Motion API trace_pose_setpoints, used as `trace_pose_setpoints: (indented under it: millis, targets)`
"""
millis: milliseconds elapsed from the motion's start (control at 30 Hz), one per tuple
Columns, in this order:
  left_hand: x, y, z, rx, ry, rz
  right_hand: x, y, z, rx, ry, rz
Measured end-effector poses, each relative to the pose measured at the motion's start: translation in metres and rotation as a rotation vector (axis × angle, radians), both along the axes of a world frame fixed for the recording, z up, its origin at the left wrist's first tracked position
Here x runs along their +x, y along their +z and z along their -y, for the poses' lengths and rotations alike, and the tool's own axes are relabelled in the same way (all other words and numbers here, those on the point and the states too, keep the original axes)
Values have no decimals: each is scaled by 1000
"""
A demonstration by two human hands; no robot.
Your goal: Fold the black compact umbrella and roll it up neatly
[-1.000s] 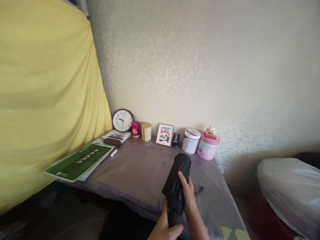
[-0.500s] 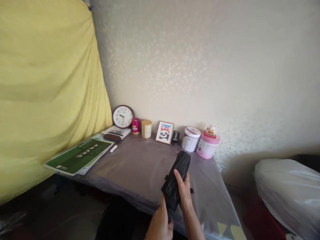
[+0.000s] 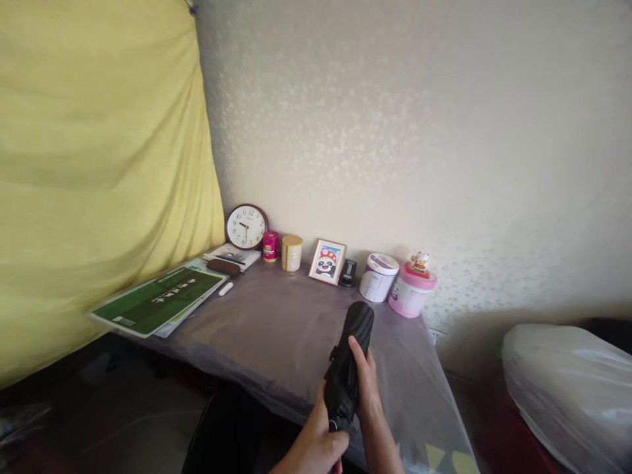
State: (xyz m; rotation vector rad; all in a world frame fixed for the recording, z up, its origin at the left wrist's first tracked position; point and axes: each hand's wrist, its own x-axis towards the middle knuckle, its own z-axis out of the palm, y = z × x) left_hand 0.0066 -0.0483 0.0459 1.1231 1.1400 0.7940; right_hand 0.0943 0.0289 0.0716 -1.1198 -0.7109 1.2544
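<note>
Black furled fabric umbrella [image 3: 344, 372] held slantwise above the near part of the grey covered table [image 3: 266, 336], top end pointing away. Left hand [image 3: 320, 434] wrapped round its lower end; right hand [image 3: 366, 385] pressed along its right side, thumb on top. Hands close together, both on the umbrella. Beyond, along the wall: wood-edged panda picture [image 3: 327, 262], white cylindrical tin with purple-marked lid [image 3: 379, 279], pink-lidded round tub [image 3: 412, 296] bearing a small red-and-white figurine [image 3: 420, 263].
</note>
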Motion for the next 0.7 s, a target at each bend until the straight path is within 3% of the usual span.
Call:
trace_pose_setpoints:
  millis: [33,133,233,333,433,500,633,700]
  targets:
    - [1,-8,0,47,54,-101,-1,-2,0,7,5,34]
    - [0,-26,1,374,150,-329,-4,-8,0,14,-21,151]
    - [-6,-25,1,450,149,-440,-5,-11,0,-22,-24,145]
    - [-12,-6,1,394,96,-253,-3,-13,1,-58,-11,76]
    - [-12,10,1,69,-62,83,0,-13,2,-76,30,8]
    - [-10,10,0,-42,-110,185,1,-12,2,-65,62,15]
    - [-3,-9,-1,-15,10,1,1,-9,2,-20,26,189]
    - [-3,-21,-1,137,78,-173,0,-8,1,-24,-30,271]
